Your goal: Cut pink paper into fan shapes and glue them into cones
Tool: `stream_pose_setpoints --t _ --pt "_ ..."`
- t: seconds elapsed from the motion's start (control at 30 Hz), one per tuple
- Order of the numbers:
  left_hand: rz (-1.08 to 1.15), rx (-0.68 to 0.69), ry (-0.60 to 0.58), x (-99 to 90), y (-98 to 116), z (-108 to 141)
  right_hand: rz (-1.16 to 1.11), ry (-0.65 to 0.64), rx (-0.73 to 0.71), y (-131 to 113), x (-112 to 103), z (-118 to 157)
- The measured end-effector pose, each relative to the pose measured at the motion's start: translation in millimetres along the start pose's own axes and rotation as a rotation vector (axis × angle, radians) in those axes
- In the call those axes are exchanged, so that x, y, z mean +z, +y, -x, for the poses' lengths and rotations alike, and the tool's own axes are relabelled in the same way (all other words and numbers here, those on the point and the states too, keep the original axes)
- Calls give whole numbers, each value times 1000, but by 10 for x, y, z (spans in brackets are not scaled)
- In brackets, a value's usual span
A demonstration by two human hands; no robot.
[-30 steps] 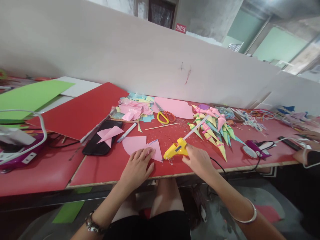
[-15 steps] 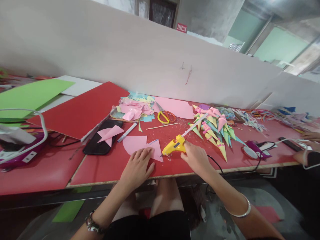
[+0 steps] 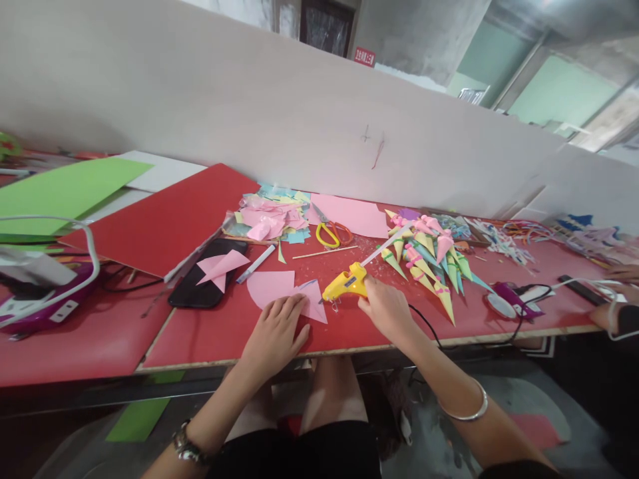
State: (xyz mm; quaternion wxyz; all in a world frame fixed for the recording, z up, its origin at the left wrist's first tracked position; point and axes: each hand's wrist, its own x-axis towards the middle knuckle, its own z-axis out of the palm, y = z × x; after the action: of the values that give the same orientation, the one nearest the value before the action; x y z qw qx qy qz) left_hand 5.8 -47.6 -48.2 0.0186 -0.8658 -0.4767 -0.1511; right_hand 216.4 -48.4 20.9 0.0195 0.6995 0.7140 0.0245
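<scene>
My left hand lies flat with its fingers stretched over a pink paper piece, pressing it to the red table. Beside and partly under it is another pink piece with a rounded edge. My right hand is wrapped round the handle of a yellow glue gun. A pale glue stick sticks out of the gun's back end. The gun's nozzle is at the right part of the pink paper, near a blue pen line; whether it touches the paper I cannot tell. Thin glue strands hang below the nozzle.
Scissors, a thin wooden stick and a marker lie behind the hands. Paper cones are piled at right, paper scraps at the back. A black phone-like slab and power strips flank the work. Another person's hand is far right.
My right hand has shifted the glue gun slightly left, its nozzle moving over the right part of the pink paper. My left hand stays in place on the paper.
</scene>
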Motion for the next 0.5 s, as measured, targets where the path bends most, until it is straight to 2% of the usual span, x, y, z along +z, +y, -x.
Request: stream_pose_setpoints --t 0.5 --pt "-10 4 -5 -2 -3 0 -8 8 52 -80 1 -153"
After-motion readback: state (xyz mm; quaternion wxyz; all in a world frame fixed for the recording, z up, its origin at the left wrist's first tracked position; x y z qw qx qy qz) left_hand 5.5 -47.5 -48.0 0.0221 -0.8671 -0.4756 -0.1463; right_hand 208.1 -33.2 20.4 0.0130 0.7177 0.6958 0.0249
